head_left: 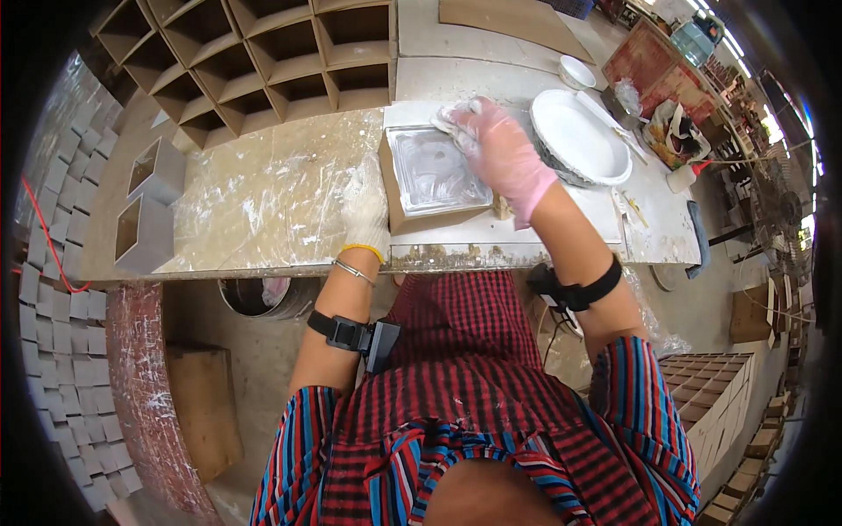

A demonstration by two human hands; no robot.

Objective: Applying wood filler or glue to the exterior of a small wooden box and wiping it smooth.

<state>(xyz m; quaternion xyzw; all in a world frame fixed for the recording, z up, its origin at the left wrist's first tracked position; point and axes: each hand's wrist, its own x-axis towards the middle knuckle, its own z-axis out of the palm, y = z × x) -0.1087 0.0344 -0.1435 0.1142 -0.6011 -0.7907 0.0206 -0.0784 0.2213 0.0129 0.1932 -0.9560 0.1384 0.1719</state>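
Your left hand point(367, 210), in a white paste-smeared glove, rests flat and open against the left side of a squarish brown box mould point(431, 178) on the streaked workbench point(263, 193), its wet grey face upward, no clear long axis. Your pink-gloved right hand point(500, 153) curls over a white rag point(449, 117) at the mould's far right corner, near a round white basin point(581, 137).

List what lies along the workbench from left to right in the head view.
Two grey hollow blocks → left hand in a white glove → square mould on a brown block → right hand in a pink glove → round white basin → white squeeze bottle.
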